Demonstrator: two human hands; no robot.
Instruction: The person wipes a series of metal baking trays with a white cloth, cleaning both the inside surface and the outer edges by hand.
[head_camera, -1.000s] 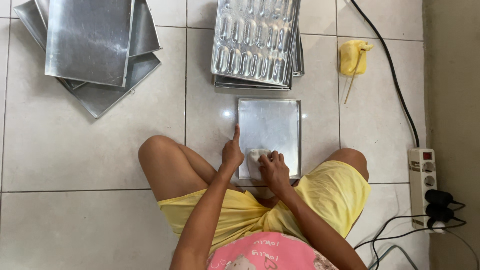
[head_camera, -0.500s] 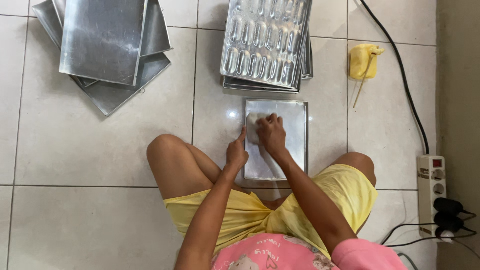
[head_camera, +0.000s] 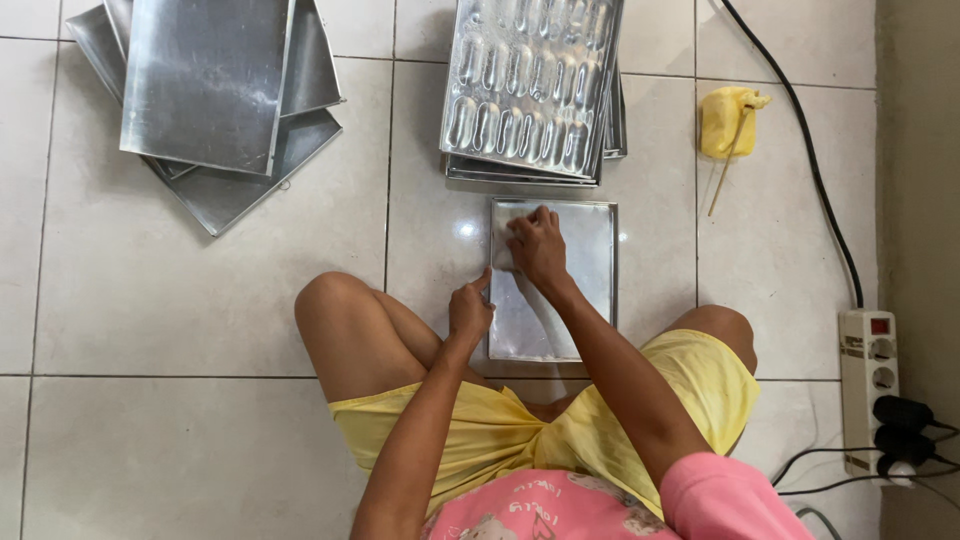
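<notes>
Between my knees, on the tiled floor (head_camera: 200, 300), lies the flat tray (head_camera: 580, 290), its long axis running straight away from me. My left hand (head_camera: 468, 312) sits at the tray's near left edge, fingers curled together with the forefinger stretched along the rim, steadying it; I cannot tell whether it actually pinches the rim or only presses against it. My right hand (head_camera: 538, 247) is farther out, palm down on the tray's far left corner, fingers closed over a small pale wad (head_camera: 503, 258) pressed flat to the metal. So the right grip is the one on the tray's surface, and the bare stretch of metal lies to its right and back toward me, along that long axis.

Beyond the tray's far end, nearly touching it, a stack of moulded trays (head_camera: 530, 85) with rows of oblong hollows rests on plainer ones. Well off to the left lies a pile of flat trays (head_camera: 215, 100), fanned askew. To the right, a yellow lump (head_camera: 727, 120) with a thin stick (head_camera: 728, 160) on it, and a black cable (head_camera: 810, 160) running to a power strip (head_camera: 866, 385).
</notes>
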